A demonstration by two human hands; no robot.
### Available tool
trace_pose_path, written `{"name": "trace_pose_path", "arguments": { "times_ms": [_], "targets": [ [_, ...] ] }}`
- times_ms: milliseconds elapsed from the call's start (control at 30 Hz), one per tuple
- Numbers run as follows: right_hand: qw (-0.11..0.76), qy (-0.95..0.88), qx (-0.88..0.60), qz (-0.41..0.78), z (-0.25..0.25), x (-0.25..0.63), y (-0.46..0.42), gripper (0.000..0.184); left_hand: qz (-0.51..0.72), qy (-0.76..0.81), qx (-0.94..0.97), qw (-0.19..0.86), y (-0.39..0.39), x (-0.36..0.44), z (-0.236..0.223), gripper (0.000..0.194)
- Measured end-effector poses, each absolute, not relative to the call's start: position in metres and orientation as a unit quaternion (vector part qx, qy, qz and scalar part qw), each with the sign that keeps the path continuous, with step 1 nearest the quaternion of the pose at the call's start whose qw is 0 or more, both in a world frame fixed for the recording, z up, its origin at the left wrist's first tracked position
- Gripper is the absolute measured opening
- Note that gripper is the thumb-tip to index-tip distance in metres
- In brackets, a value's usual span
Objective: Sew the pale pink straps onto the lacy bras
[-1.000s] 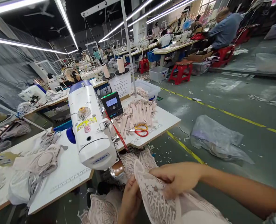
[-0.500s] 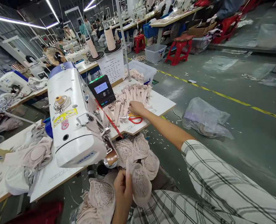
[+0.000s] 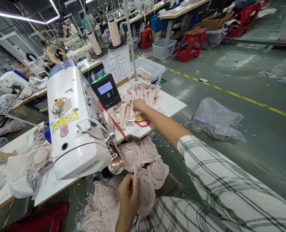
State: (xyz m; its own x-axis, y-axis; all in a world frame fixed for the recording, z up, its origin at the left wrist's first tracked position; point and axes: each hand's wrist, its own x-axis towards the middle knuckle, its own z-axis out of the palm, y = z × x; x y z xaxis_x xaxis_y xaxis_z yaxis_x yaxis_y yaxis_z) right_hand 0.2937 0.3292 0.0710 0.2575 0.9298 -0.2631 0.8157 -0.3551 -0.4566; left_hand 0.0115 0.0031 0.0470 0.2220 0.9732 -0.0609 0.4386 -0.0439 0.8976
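Note:
Near my lap, my left hand (image 3: 129,190) pinches the upper edge of a pale pink lace bra (image 3: 146,190) beside its cup. More joined lace cups (image 3: 149,149) hang over my lap, below the sewing machine's (image 3: 77,122) front end. My right hand (image 3: 140,105) is stretched out to a heap of pale pink fabric straps (image 3: 145,91) on the white table. Its fingers are curled down among the straps, and what they hold, if anything, is hidden. Red-handled scissors (image 3: 141,121) lie just in front of that hand.
A control panel (image 3: 106,91) stands between machine and straps. A red cord (image 3: 116,124) crosses the table's front. More bras lie on the left table (image 3: 42,190) and in a pile (image 3: 101,206) at lower left. A plastic bag (image 3: 216,119) and red stool (image 3: 191,45) stand on the floor.
The view has shifted slightly. My right hand stays at the strap heap, its fingers lower among the straps. My left hand keeps its hold on the bra.

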Motion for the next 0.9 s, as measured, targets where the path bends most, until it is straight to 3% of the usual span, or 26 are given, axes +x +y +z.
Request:
{"name": "trace_pose_path", "arguments": {
  "times_ms": [100,200,300,400,500,567,667,900],
  "targets": [
    [0.176,-0.545,-0.763,0.299,0.076,0.306,0.318,0.022,0.298,0.553,0.667,0.401,0.005,0.010,0.044,0.029],
    [0.257,-0.537,-0.727,0.342,0.077,0.315,0.291,0.021,0.297,0.533,0.711,0.350,0.005,0.014,0.046,0.026],
    [0.338,-0.524,-0.679,0.387,0.073,0.302,0.251,0.021,0.318,0.449,0.805,0.224,0.011,0.011,0.056,0.033],
    [0.468,-0.431,-0.535,0.555,0.069,0.271,0.194,0.025,0.313,0.459,0.827,0.081,0.023,-0.006,0.066,0.034],
    [0.452,-0.399,-0.410,0.684,0.065,0.232,0.137,0.036,0.255,0.546,0.798,0.010,0.030,-0.023,0.072,0.036],
    [0.412,-0.428,-0.386,0.705,0.064,0.209,0.113,0.035,0.221,0.572,0.790,0.025,0.030,-0.029,0.075,0.039],
    [0.385,-0.489,-0.390,0.679,0.061,0.185,0.105,0.032,0.184,0.601,0.767,0.126,0.029,-0.035,0.080,0.042],
    [0.421,-0.630,-0.455,0.467,0.054,0.159,0.133,0.014,0.211,0.535,0.748,0.332,0.042,-0.060,0.066,0.045]
  ]
}}
